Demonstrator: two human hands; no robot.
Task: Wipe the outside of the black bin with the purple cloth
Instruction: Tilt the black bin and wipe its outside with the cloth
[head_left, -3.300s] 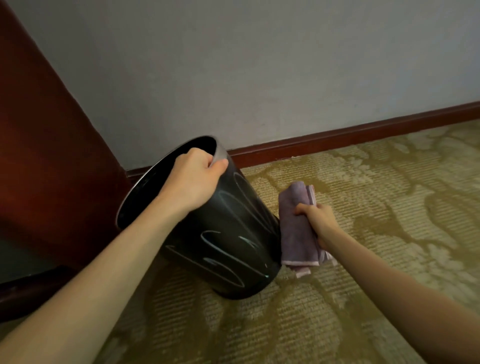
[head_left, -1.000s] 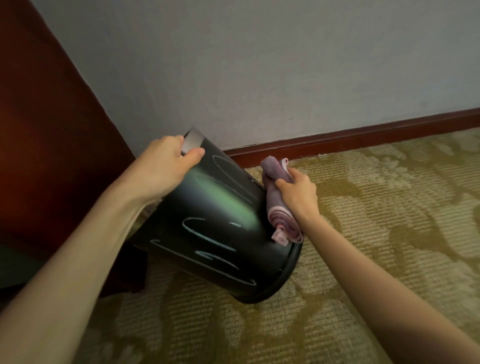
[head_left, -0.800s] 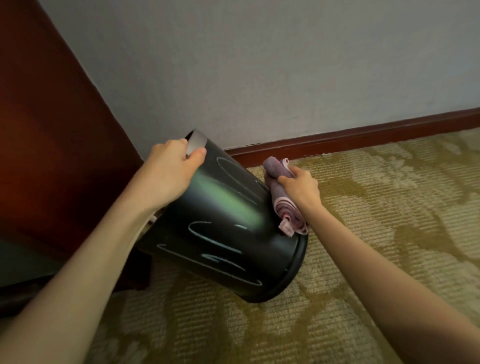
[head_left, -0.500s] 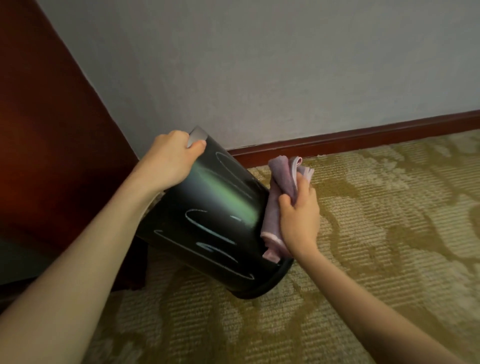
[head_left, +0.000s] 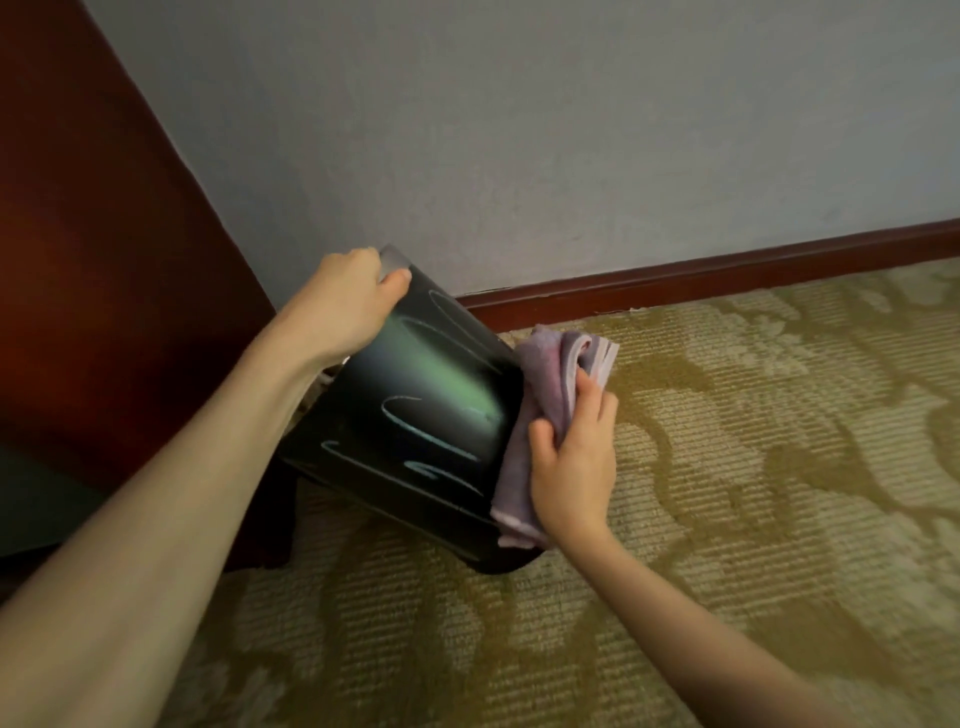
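Grey wall (head_left: 519, 130), patterned carpet (head_left: 753, 467), wooden skirting (head_left: 701, 278)

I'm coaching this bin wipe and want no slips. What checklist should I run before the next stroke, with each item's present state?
1. Left hand grips the bin by its rim: ok.
2. Bin tilted, side exposed: ok.
3. Right hand holds the cloth: ok.
4. Cloth pressed on the bin's side: ok.
5. Front free of pale streaks: not ok.
6. Far side clean: cannot tell, hidden.
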